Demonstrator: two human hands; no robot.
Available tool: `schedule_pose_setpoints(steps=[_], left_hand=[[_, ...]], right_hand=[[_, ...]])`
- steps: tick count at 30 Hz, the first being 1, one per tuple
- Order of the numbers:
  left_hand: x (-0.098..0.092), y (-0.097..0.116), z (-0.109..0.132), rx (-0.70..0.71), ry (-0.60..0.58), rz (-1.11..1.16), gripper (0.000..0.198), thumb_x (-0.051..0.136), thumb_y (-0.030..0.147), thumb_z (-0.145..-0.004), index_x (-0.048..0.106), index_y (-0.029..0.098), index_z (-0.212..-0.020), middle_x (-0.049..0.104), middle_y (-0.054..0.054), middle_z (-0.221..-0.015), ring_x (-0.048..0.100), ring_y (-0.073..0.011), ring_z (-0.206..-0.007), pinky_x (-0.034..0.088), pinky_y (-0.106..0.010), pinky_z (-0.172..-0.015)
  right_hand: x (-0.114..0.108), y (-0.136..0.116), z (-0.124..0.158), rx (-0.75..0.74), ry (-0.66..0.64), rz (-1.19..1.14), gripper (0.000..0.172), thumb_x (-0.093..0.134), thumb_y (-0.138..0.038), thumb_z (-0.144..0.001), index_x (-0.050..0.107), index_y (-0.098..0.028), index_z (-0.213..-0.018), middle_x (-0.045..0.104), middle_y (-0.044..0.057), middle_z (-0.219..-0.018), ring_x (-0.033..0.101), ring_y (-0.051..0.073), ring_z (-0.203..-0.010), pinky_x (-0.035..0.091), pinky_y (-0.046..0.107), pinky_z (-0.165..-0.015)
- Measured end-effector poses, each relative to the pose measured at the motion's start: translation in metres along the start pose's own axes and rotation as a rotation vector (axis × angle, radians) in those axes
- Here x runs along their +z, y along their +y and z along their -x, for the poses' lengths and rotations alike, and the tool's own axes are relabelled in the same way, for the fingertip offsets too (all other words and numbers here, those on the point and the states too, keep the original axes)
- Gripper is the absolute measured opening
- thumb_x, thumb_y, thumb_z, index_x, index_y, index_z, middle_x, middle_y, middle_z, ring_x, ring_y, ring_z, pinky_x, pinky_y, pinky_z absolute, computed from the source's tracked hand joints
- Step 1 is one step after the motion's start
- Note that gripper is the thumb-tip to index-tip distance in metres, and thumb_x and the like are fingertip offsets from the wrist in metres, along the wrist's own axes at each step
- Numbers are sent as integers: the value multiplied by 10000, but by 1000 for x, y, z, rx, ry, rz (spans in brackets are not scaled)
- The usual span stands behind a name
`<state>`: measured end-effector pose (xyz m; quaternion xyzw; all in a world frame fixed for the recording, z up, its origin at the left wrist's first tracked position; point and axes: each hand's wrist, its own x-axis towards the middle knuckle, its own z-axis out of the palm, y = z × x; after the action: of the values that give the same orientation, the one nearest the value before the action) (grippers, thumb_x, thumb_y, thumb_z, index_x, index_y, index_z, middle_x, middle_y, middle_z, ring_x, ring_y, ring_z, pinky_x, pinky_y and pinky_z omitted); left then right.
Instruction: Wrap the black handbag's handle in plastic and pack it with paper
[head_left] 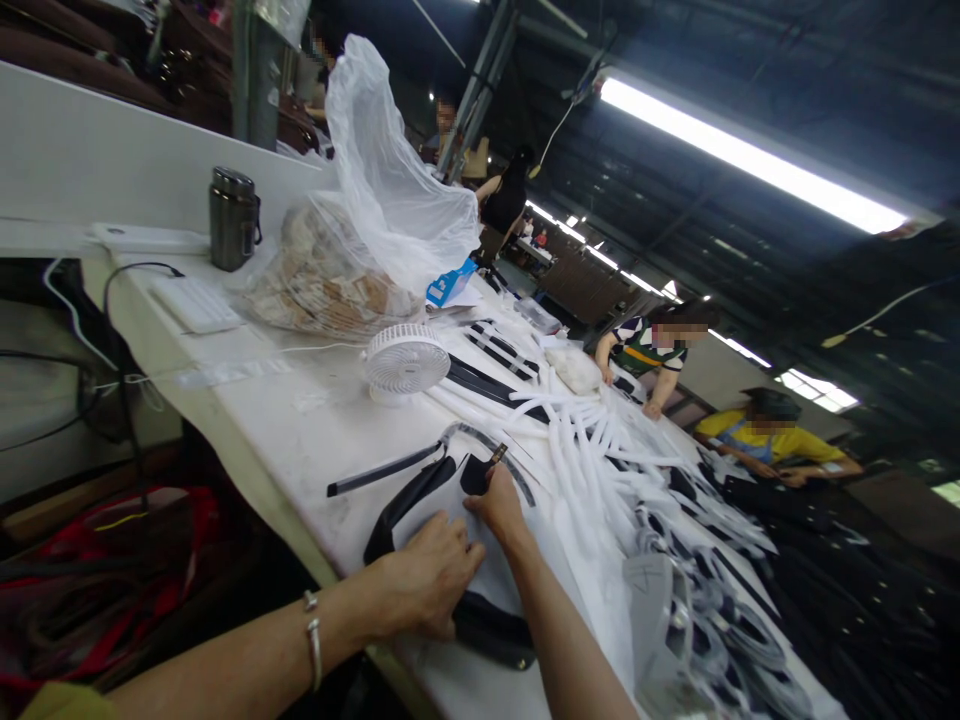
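A black bag (491,625) with a pale grey sheet over its middle lies at the near edge of the table. My left hand (435,570), with a bracelet at the wrist, has its fingers bent round the bag's near side. My right hand (499,505) pinches the bag's far edge, close to a small metal buckle (497,454). The exact part under its fingertips is hidden. A black strap (390,468) in clear wrap curves behind the bag and lies on the table.
A small white fan (405,362) stands beyond the bag, near a plastic sack of brown pieces (330,275) and a dark flask (233,218). White tubes (577,460) and wrapped straps (712,620) cover the right side. Co-workers (652,350) sit further along.
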<state>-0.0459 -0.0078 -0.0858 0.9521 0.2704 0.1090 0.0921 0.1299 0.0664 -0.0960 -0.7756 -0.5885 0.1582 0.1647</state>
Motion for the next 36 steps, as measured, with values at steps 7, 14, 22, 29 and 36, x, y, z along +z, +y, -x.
schedule_pose_setpoints(steps=[7, 14, 22, 29, 36], left_hand=[[5, -2, 0, -1, 32, 5, 644, 731, 502, -668, 568, 106, -1149, 627, -166, -1078, 561, -325, -1031, 385, -476, -1004], [5, 1, 0, -26, -12, 7, 671, 750, 535, -655, 574, 116, -1148, 640, -168, -1090, 573, -324, -1034, 396, -477, -991], [-47, -18, -27, 3, -138, 134, 630, 459, 702, -865, 637, 146, -1099, 709, -133, -1027, 686, -278, -871, 506, -332, -687], [-30, -7, -45, -15, -104, -28, 310, 518, 317, -953, 712, 75, -970, 723, -189, -964, 663, -314, -921, 493, -404, -792], [-19, -26, -39, -41, -94, 10, 519, 446, 568, -948, 725, 131, -969, 744, -142, -940, 649, -298, -988, 448, -409, -902]], right_hand=[[-3, 14, -26, 115, 175, -215, 577, 625, -340, -703, 498, -133, -1227, 603, 182, -1187, 599, 310, -1116, 503, 425, -890], [-1, 19, -30, 60, -41, -503, 722, 766, -232, -569, 506, -187, -1242, 697, 30, -947, 703, 210, -771, 564, 300, -650], [2, 23, -30, 109, 5, -572, 277, 563, -380, -954, 597, -143, -1093, 658, 33, -946, 645, 129, -735, 563, 295, -659], [-13, 6, -20, -46, 93, -373, 266, 617, -411, -865, 690, -182, -980, 696, 30, -944, 650, 168, -812, 538, 349, -793], [-49, -9, 39, -276, 110, -227, 167, 647, -312, -771, 738, -239, -891, 742, 19, -975, 649, 216, -971, 453, 334, -948]])
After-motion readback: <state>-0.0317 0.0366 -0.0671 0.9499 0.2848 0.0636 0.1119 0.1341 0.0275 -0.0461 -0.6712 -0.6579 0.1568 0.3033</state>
